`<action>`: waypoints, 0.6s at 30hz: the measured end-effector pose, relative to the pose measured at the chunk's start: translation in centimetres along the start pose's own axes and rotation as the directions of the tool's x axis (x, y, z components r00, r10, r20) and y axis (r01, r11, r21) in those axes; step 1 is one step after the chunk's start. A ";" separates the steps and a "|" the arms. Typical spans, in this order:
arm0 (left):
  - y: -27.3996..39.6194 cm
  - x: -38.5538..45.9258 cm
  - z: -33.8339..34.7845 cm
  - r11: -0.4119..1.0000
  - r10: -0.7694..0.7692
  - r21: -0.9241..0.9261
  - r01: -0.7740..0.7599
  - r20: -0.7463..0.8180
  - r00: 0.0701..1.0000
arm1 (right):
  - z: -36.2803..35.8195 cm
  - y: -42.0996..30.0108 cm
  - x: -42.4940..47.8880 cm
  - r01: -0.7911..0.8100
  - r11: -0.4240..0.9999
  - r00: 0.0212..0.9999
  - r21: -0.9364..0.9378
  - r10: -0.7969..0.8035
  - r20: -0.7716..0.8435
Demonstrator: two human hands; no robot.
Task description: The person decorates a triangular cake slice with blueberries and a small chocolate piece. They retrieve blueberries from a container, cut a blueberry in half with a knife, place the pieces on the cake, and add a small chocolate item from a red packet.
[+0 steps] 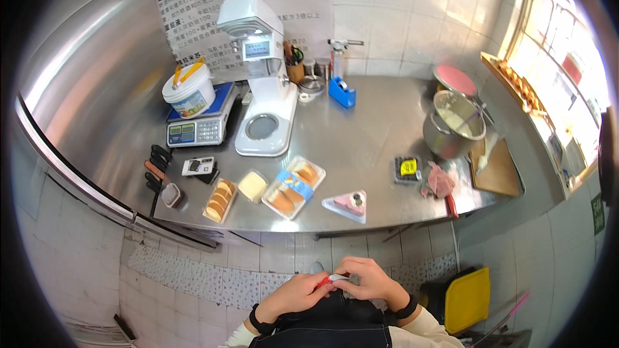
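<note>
Both hands meet in front of the black apron, below the counter's front edge. My left hand (302, 291) grips a small red-handled tool (325, 281), whose exact kind cannot be told. Its pale end lies between the thumb and fingers of my right hand (365, 279). On the steel counter (367, 140) ahead stand a triangular pack with a pink cake slice (352, 202), a tray of bread rolls with a blue band (293, 187), a tub with pale yellow filling (252, 186) and a pack of sliced roll (220, 200).
A white stand mixer (263, 82) and a scale (198, 128) bearing a white bucket (191, 94) stand at the back left. On the right are a steel pot (442, 137), a berry box (407, 169), a pink cloth (440, 181) and a brown board (500, 169). A yellow-lidded bin (467, 299) stands below.
</note>
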State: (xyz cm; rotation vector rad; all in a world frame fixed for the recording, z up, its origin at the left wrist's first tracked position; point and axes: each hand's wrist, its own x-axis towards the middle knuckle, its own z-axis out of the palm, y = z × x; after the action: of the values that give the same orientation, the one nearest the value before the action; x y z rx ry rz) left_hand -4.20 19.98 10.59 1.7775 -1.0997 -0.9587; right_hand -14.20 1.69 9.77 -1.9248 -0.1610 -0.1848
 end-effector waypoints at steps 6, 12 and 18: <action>-1.8 1.7 -5.7 0.987 -0.106 -0.139 0.084 -0.155 0.982 | -7.1 0.3 8.0 -0.096 0.963 0.900 -0.253 0.193 0.390; -4.9 2.5 -7.7 0.955 -0.214 -0.293 0.050 -0.559 0.801 | -23.1 3.9 10.5 -0.549 0.781 0.807 -0.299 0.588 0.054; -6.1 1.8 -5.9 0.860 -0.435 -0.501 0.095 -0.623 0.651 | -37.1 4.9 19.9 -0.457 0.845 0.883 -0.277 0.469 -0.024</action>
State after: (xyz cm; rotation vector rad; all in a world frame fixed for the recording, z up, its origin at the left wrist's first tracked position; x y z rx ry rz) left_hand 3.54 21.54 6.93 1.7130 -0.0841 -0.4972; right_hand 4.40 -34.30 22.30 -2.1847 0.3213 0.1727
